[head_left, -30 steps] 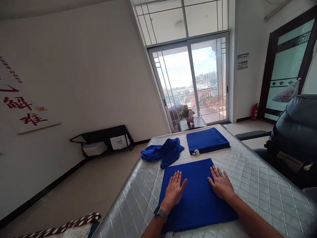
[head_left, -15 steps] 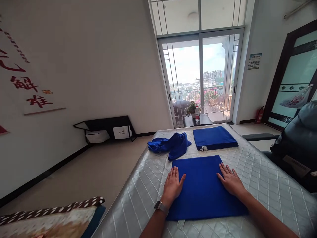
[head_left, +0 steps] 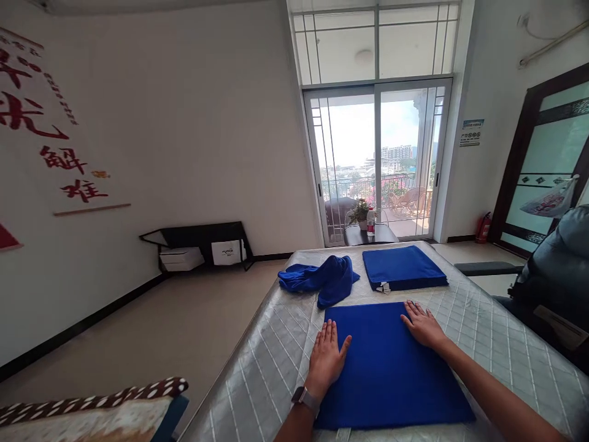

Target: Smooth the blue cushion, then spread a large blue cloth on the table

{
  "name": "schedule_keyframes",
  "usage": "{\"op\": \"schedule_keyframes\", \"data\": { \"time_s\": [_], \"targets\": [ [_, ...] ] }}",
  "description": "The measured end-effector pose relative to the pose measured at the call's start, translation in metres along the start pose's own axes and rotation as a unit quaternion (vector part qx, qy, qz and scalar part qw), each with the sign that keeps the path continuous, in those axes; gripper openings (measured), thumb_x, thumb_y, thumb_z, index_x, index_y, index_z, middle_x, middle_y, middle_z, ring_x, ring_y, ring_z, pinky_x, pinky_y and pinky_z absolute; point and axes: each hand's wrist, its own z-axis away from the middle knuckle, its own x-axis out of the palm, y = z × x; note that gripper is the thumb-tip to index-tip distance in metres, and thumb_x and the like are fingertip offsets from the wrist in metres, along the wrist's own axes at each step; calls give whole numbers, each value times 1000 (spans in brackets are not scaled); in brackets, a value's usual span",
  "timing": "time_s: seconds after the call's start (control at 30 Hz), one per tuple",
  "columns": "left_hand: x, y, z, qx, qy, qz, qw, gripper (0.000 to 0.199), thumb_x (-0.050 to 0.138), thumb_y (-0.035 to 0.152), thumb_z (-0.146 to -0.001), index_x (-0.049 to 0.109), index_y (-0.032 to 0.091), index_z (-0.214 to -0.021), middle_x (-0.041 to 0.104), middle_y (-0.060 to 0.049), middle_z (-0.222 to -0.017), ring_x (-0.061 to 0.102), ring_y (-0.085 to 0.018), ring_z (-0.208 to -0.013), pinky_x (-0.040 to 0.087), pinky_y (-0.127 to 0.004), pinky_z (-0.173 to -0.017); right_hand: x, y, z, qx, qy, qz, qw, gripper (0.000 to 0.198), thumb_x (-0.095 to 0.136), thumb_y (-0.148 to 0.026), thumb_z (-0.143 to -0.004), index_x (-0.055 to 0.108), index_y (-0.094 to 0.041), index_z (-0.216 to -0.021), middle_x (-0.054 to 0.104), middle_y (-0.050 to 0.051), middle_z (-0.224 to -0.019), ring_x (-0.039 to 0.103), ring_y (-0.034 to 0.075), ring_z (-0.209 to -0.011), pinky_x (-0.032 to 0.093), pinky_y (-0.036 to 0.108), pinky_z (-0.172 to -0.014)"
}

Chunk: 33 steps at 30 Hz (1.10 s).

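A flat blue cloth [head_left: 391, 374], square and smooth, lies in front of me on a silver quilted mattress [head_left: 262, 368]. My left hand [head_left: 327, 356] rests flat on its left edge, fingers stretched out, a watch on the wrist. On the far right corner lies my right hand [head_left: 424, 326], palm down with its fingers extended. Beyond the cloth, a neat stack of folded blue cloths [head_left: 405, 267] shows a white tag at its near edge. A crumpled blue cloth [head_left: 322, 279] sits left of that stack.
Past the mattress stands a small dark table [head_left: 381, 234] with a potted plant [head_left: 360, 213] and a bottle [head_left: 370, 222]. A dark leather chair [head_left: 561, 264] is at the right. Patterned bedding [head_left: 101, 417] lies low at the left. A black rack [head_left: 202, 236] leans by the wall.
My right hand has slid away from me to the far right corner of the flat cloth. My left hand stays at the left edge. The camera view has tilted slightly upward.
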Motion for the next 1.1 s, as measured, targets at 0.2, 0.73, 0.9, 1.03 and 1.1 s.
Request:
{"op": "schedule_keyframes", "data": {
  "time_s": [0.2, 0.73, 0.9, 1.03, 1.1],
  "targets": [
    [9, -2, -3, 10, 11, -22, 1000, 85, 9, 65, -96, 29, 3, -150, 27, -16, -156, 23, -27, -146, 25, -44, -118, 17, 7, -3, 9, 16, -35, 999, 67, 18, -50, -97, 16, -18, -155, 17, 3, -161, 10, 21, -148, 5, 44, -119],
    [11, 117, -36, 176, 22, 39, 983, 69, 17, 56, -100, 34, 11, -149, 34, -14, -155, 26, -25, -145, 29, -44, -117, 10, 9, 2, 13, 25, -78, 997, 69, 20, -50, -97, 18, -11, -154, 16, 10, -160, 10, 23, -148, 4, 46, -119],
    [23, 202, -80, 211, 21, 139, 967, 66, 16, 53, -101, 38, 11, -146, 42, -18, -150, 34, -26, -142, 31, -47, -115, 14, 13, 5, -15, 20, -32, 999, 63, 30, -31, -94, 21, -16, -154, 14, 7, -161, 9, 23, -148, 8, 47, -119],
    [38, 222, -100, 216, 16, 163, 963, 60, 17, 49, -102, 37, 14, -147, 41, -16, -151, 33, -24, -142, 31, -49, -115, 19, 16, 5, -36, 24, -6, 999, 70, 39, -26, -88, 21, -14, -154, 17, 9, -160, 9, 24, -148, 7, 47, -119],
    [44, 220, -101, 214, 18, 150, 965, 58, 16, 46, -103, 36, 16, -148, 38, -14, -153, 31, -23, -143, 30, -49, -115, 20, 16, 4, -34, 29, -7, 999, 69, 37, -26, -89, 21, -12, -154, 17, 10, -160, 10, 24, -148, 8, 46, -119]
  ]
}}
